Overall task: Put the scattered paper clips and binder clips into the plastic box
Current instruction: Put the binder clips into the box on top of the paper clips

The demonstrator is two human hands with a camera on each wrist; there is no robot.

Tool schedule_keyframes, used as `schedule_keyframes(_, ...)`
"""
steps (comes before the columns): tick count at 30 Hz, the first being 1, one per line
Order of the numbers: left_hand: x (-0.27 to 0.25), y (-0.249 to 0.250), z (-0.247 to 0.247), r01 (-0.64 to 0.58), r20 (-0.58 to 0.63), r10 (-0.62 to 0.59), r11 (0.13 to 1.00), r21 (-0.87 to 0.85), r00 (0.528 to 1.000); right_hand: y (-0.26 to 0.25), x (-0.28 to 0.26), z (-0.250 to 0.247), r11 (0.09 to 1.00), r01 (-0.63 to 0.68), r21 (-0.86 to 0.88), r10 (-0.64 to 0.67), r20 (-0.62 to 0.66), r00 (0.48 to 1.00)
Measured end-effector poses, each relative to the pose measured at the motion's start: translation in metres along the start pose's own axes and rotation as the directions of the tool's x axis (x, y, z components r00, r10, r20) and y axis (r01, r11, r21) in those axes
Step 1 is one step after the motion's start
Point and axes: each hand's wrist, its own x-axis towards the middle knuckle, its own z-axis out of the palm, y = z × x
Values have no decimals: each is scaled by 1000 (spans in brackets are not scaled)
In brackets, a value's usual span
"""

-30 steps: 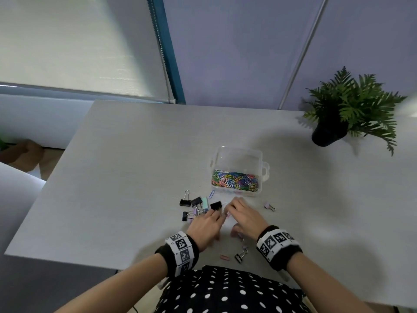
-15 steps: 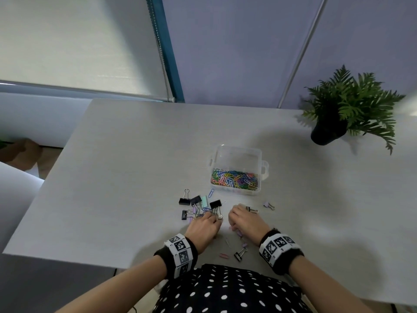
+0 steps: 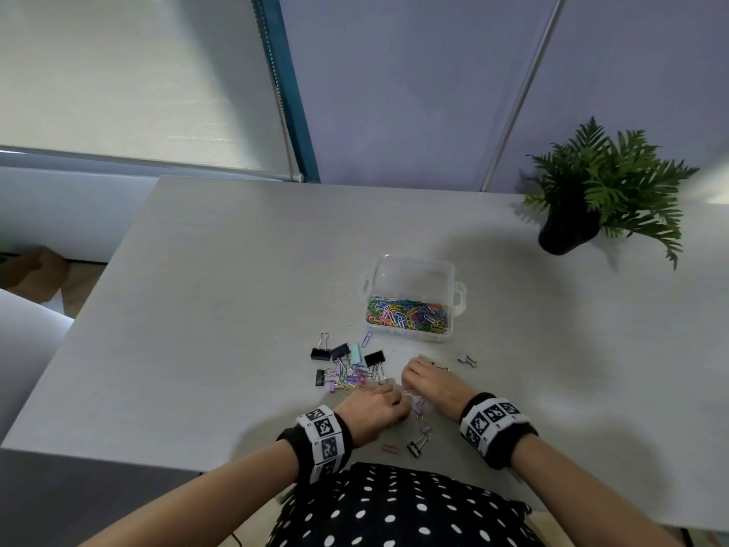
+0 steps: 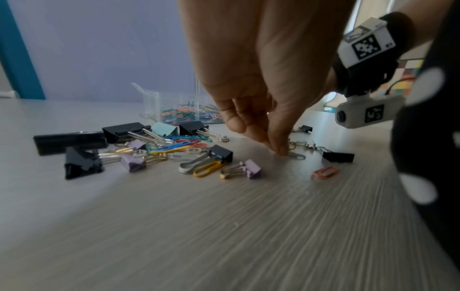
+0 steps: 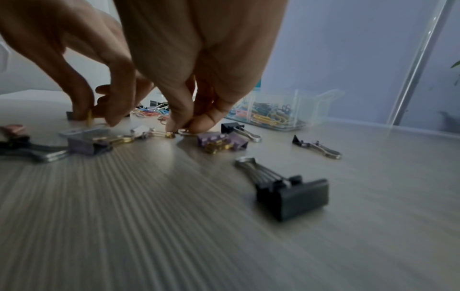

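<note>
Two hands, ours, had drawn back from beside the box to the loose clips nearer our edge of the worktop. We judged that a fresh pick-up had begun and nothing was on its way to the box yet. Our right hand had its grip narrowed to thumb and fingertip, pinching a silver loop low on the worktop. Our left hand was curled, nipping a yellow clip. The box, clear thin-walled plastic, sat just beyond, with bright coated paper clips covering its near half. Left of our hands lay the binder clips, folded black, lilac and mint metal with springy wire handles, tangled with more paper clips. The worktop was pale, with a fine grain.
</note>
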Motion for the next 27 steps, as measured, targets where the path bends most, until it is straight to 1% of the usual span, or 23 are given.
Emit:
schedule_keyframes(1,0,1,2,-21,16,20,999,41,1000,0,1,0,1000,-3,-6,3,-2,1000)
schedule_keyframes(2,1,1,3,-16,14,15,998,64,1000,2,2,0,1000,9,-18,-10,-19,1000)
schedule_keyframes(3,2,1,6,-11,-5,12,996,86,1000,2,3,0,999,20,-33,-21,-31,999)
schedule_keyframes(4,3,2,8,-7,-24,9,994,108,1000,3,3,-1,998,14,-59,-15,-16,1000)
schedule_keyframes(6,4,1,10,9,-37,-5,991,130,999,7,3,2,996,36,-84,-39,-33,999)
schedule_keyframes(7,4,1,10,18,-37,-13,991,134,999,8,3,3,997,47,-53,-49,-40,998)
schedule_keyframes(8,3,1,9,20,-26,-17,992,121,1000,7,2,-1,999,35,18,-35,-35,999)
schedule_keyframes(11,0,3,2,18,15,-19,998,63,1000,8,-2,-13,961,-36,274,53,-55,997)
schedule_keyframes(13,-4,1,4,17,58,-15,999,-35,998,10,-6,-16,929,-83,360,116,-71,991)
schedule_keyframes(15,-10,-2,5,34,84,-23,990,-135,996,14,-10,-17,911,-101,399,160,-117,980)
schedule_keyframes(17,-16,-4,8,16,85,3,977,-214,996,16,-15,-16,918,-113,381,178,-138,974)
schedule_keyframes(20,-20,-3,12,-22,91,47,964,-264,995,16,-20,-10,964,-125,234,152,-100,983)
schedule_keyframes(24,-14,4,18,-78,99,103,970,-230,990,12,-23,-5,989,-144,22,144,4,990)
schedule_keyframes(25,-13,6,20,-93,90,114,973,-213,989,12,-23,-6,990,-139,-2,139,16,990)
schedule_keyframes(27,-11,9,21,-96,78,113,977,-191,991,15,-22,-7,994,-112,-19,111,-7,994)
